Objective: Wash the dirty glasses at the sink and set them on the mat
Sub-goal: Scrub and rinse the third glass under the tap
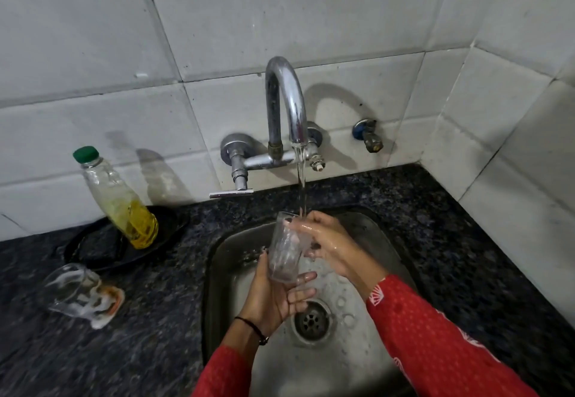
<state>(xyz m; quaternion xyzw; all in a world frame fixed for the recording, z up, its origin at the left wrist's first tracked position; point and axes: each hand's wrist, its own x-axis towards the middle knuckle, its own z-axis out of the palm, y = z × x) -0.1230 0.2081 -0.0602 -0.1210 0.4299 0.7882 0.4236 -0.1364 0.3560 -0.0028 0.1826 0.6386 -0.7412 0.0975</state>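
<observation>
A clear ribbed glass (284, 249) is held upright over the steel sink (224, 259), under water running from the chrome tap (284, 101). My left hand (277, 297) grips the glass around its base and lower side. My right hand (323, 241) holds the rim, fingers over the mouth, wet from the stream. A second clear glass (70, 289) with orange residue stands on the dark counter at the left. No mat can be made out.
A bottle of yellow liquid with a green cap (119, 200) leans in a black dish (130, 241) holding a dark sponge, left of the sink. The speckled granite counter (451, 241) surrounds the basin. White tiled walls meet in a corner at the right. The drain (311, 320) lies below my hands.
</observation>
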